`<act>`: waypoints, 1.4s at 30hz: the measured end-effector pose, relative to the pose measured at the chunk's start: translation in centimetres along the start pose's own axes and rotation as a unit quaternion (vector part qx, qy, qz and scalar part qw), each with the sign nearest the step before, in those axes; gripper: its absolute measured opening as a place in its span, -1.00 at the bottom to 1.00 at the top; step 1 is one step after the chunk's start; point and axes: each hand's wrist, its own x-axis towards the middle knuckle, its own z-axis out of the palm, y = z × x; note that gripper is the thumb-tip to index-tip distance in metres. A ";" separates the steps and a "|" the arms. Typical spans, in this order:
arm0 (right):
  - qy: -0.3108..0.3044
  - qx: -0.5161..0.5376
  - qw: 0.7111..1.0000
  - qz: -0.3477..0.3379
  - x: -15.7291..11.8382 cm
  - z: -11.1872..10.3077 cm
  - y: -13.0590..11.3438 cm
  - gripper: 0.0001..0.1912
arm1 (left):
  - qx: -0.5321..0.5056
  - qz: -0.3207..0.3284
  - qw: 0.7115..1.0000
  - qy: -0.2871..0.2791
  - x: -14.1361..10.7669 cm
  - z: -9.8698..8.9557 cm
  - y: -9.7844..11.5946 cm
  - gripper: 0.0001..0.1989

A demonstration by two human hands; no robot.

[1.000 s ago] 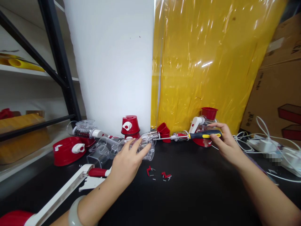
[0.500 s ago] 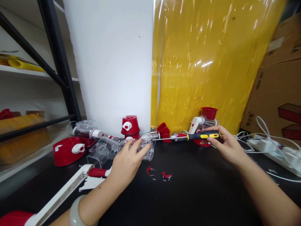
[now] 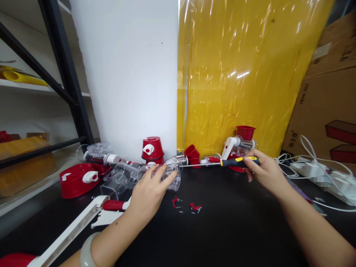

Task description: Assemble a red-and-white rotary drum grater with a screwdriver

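- At the rear of the yellow-and-black screwdriver (image 3: 236,162), your right hand (image 3: 265,172) holds the handle between its fingers; they have shifted their grip within the last half second, and the handle looks rolled, which suggests a turn of the driver.
- Along the shaft, its tip ends by the clear plastic housing (image 3: 175,182); you cannot tell whether it sits in a screw.
- Over that housing, your left hand (image 3: 148,189) stays spread, seemingly steadying it.
- Nearer you, two red clips (image 3: 195,206) lie unmoved on the counter (image 3: 236,230).
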 end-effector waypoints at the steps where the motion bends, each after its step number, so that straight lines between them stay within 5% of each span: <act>1: 0.002 0.000 1.000 0.004 0.0 0.1 0.0 -0.64 | 0.002 0.000 1.000 0.003 0.0 0.0 -0.1 -0.48; 19: 0.007 -0.054 0.995 0.086 0.5 1.1 0.0 -0.44 | 0.010 -0.009 1.000 0.000 -0.2 0.1 -0.3 -0.46; 34: -0.009 0.010 0.986 0.164 0.8 1.8 0.2 -0.41 | 0.019 -0.013 1.000 0.003 0.0 0.0 -0.3 -0.48; 42: 0.066 0.049 0.990 0.113 0.7 1.8 0.9 -0.44 | 0.005 -0.021 0.999 0.029 0.3 -0.5 0.0 -0.50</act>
